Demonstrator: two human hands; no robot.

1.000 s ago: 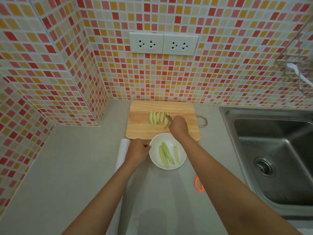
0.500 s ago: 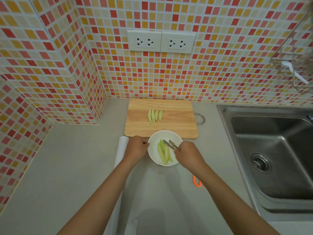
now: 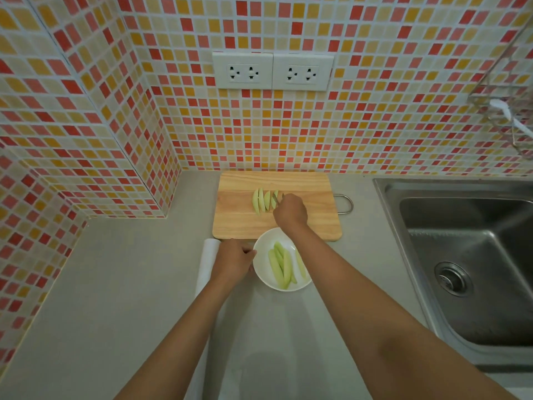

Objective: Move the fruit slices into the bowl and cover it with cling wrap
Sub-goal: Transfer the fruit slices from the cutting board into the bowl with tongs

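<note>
Evenly but rather dimly lit, with soft diffuse light seemingly from above and behind the camera. Faint, blurred shadows on the grey countertop (image 3: 115, 284) at lower centre of the frame, below the forearms; a darker, soft round shadow near the bottom centre. No hard glare; only a dull sheen inside the steel sink (image 3: 461, 255) at right. Strong wide-angle distortion: tile wall (image 3: 375, 125) lines bowed and stretched toward the upper left and upper right corners. Centre reasonably sharp, edges softer, wire rack (image 3: 507, 116) at upper right smeared. Slight softness over the whole frame, colours muted and warm.
</note>
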